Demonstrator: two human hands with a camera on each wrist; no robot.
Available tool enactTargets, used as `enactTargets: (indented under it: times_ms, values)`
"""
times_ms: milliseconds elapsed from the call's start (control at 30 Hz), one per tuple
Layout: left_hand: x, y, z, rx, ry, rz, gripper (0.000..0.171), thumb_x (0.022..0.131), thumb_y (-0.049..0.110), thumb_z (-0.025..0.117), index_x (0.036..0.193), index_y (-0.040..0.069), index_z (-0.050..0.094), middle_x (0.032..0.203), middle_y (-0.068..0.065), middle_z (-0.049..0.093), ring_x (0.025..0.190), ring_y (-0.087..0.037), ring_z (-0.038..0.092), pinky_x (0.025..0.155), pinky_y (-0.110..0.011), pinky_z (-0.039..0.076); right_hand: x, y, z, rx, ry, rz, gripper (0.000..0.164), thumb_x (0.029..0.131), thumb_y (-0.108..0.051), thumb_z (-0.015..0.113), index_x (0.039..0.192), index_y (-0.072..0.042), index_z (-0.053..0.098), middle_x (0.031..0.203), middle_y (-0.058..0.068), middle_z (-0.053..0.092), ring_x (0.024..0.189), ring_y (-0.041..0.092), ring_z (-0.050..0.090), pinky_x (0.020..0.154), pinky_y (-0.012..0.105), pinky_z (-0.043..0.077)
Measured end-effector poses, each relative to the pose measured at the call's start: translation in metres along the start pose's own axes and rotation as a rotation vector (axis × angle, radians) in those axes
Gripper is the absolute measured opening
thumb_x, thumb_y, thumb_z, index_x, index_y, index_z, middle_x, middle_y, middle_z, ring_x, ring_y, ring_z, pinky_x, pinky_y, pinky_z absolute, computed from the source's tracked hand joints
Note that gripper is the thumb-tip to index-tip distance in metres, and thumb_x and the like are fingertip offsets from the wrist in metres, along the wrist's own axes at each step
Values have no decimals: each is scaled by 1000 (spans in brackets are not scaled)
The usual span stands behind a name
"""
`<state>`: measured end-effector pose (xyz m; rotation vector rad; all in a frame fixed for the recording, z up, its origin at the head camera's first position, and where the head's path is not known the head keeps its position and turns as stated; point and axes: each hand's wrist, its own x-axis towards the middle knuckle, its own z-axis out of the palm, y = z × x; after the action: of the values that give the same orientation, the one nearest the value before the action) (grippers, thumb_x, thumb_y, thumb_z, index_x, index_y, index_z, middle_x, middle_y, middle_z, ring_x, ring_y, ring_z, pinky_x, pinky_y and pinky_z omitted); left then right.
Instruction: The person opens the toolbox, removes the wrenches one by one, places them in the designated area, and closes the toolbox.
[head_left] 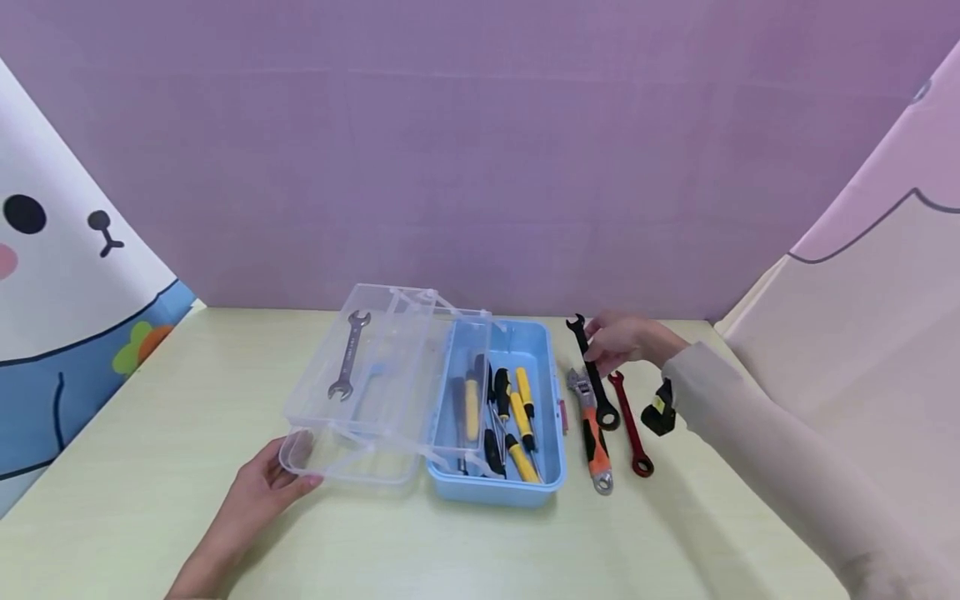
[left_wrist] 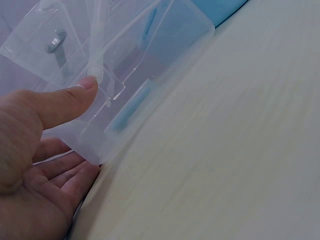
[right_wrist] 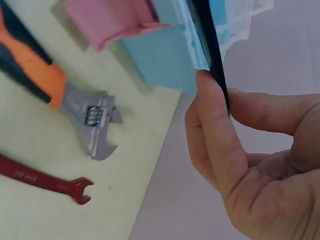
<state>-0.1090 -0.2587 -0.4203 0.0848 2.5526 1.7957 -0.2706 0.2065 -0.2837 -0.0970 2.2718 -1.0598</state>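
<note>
My right hand (head_left: 618, 340) pinches a black combination wrench (head_left: 597, 379) between thumb and fingers, to the right of the blue toolbox (head_left: 495, 493). In the right wrist view the wrench (right_wrist: 214, 55) appears edge-on, in front of the box. On the left, my left hand (head_left: 258, 487) grips the near corner of the toolbox's clear plastic lid (head_left: 315, 408), thumb on top and fingers underneath. A silver open-end wrench (head_left: 349, 354) lies on the lid's clear plastic. Several screwdrivers with yellow and black handles (head_left: 521, 417) lie inside the box, some seen through clear plastic.
Right of the box lie an orange-handled adjustable wrench (head_left: 592, 442), a red wrench (head_left: 633, 429) and a small black and yellow object (head_left: 660, 408). A pink latch (right_wrist: 112, 22) sticks out from the box's side. Behind the table hangs a purple cloth (head_left: 465, 167).
</note>
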Motion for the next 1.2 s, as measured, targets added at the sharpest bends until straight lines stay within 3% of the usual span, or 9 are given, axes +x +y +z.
enactTargets:
  times_ms: [267,567,767,1200]
  values:
    - [2,-3,-1,18,-5,-22,65,86,7,70,136,-13,34,137,-39,39,102,15,49,82,-7,49,-6,17,-5,-6,19,21,51,89,3,49,132,17,25,84,6,58,62,9,60,64,25,58]
    - [4,-3,-2,45,-13,-62,66,86,10,70,138,-11,34,139,-37,40,111,-1,54,82,-9,50,-12,39,-11,16,19,41,46,90,2,48,129,14,26,75,2,54,64,8,55,64,24,57]
    - [5,-4,-3,16,-16,-51,66,86,11,70,138,-10,34,140,-36,40,104,12,51,83,-9,50,-17,53,-14,24,37,50,51,89,2,50,131,15,25,73,0,52,62,8,53,63,23,57]
    - [4,-4,-2,12,-9,-52,67,86,13,71,138,-9,35,139,-36,39,102,15,49,83,-10,51,-25,85,-18,56,61,63,45,87,1,51,125,13,29,73,2,52,66,12,54,66,28,57]
